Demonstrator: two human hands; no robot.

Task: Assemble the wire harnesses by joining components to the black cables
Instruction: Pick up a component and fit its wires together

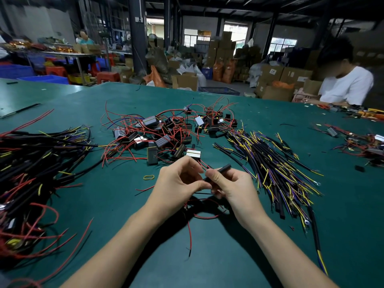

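Two hands, left (pixel 176 179) and right (pixel 230 183), work over one green table (pixel 239 256). On it lie one yellow rubber band (pixel 149 177) and four heaps: black cables left (pixel 37 163) and right (pixel 270 163), wired boxes in the middle (pixel 166 134) and far right (pixel 361 142). Single pieces are too many to count.

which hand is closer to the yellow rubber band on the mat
Left. The left hand is just right of the yellow rubber band, a short gap apart; the right hand is farther right, beyond the left hand.

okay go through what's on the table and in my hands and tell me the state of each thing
left hand: fingers curled, pinching red wires
right hand: gripping black cable
black cable: held, lifted off table
pile of box components: loose, tangled red leads
black cable bundle: lying fanned, untouched
yellow rubber band: flat on table
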